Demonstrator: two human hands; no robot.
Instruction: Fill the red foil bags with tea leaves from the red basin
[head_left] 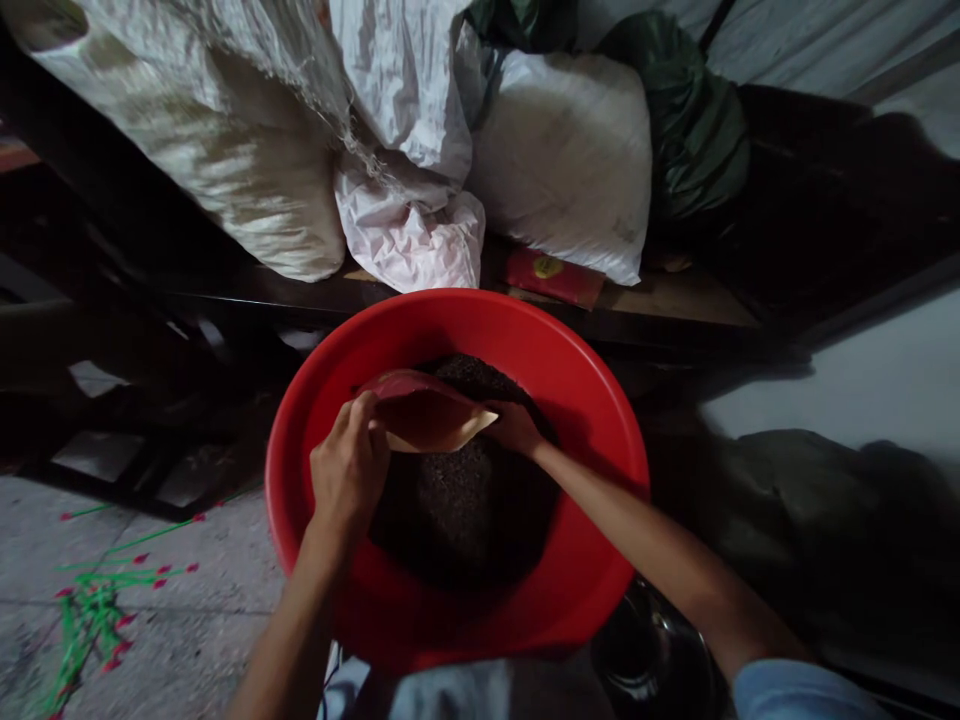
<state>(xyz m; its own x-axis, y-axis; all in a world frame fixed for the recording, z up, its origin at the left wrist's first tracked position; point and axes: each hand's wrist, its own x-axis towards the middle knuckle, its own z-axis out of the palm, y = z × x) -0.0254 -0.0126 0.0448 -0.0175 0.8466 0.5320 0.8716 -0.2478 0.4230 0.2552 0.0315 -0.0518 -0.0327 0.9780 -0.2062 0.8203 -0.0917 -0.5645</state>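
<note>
A paper bag (427,410), red outside and tan inside, is held over a big red plastic basin (600,430). Its mouth gapes toward me. My left hand (350,455) is closed on the bag's left edge, thumb at the rim. At the opposite corner my right hand (514,428) grips the bag; some of its fingers are hidden in shadow. Below the bag lies a heap of dark, loose, grainy material (465,500) in the basin, too dim to name exactly. What the bag contains, if anything, does not show.
Several stuffed sacks (566,150) rest on a dark wooden bench (697,295) behind the basin, with a flat red packet (553,277) there. Green ties with red tips (97,610) are scattered on the floor at left. Beside the basin at lower right stands a shiny black object (656,650).
</note>
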